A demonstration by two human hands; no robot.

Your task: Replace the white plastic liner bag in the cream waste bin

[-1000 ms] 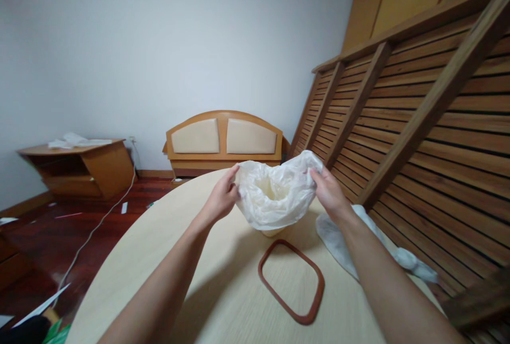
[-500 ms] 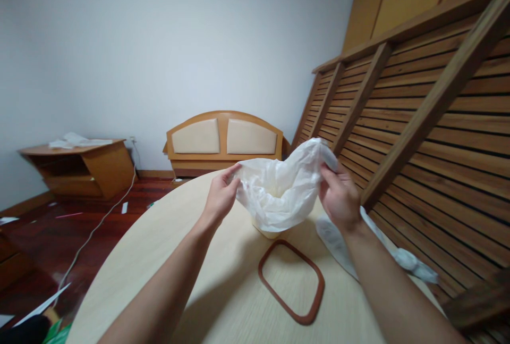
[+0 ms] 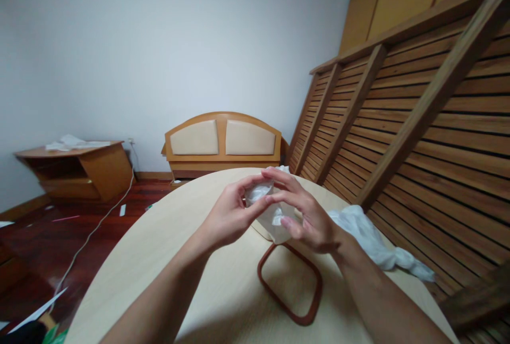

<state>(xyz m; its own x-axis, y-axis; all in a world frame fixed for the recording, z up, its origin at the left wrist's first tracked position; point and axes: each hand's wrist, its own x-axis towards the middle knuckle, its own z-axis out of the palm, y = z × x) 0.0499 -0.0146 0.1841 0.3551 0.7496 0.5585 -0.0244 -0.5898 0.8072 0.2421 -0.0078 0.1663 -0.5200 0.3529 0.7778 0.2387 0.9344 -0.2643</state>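
Observation:
My left hand (image 3: 231, 216) and my right hand (image 3: 306, 216) meet above the middle of the round table (image 3: 167, 275), both pinched on a thin white plastic bag (image 3: 268, 211) gathered between them. The bag hangs into a small cream container, mostly hidden behind my hands. A brown rounded-rectangle frame ring (image 3: 290, 283) lies flat on the table just in front of my right wrist. A second crumpled white bag (image 3: 368, 237) lies on the table to the right of my right hand.
A slatted wooden bed frame (image 3: 418, 120) leans along the right side. A padded headboard (image 3: 223, 142) stands against the far wall. A low wooden cabinet (image 3: 75, 168) sits at the left, with a white cable (image 3: 95, 227) and paper scraps on the dark floor.
My hands came together from the bag's spread edges, bunching the open bag into a small bundle. The camera shifted slightly.

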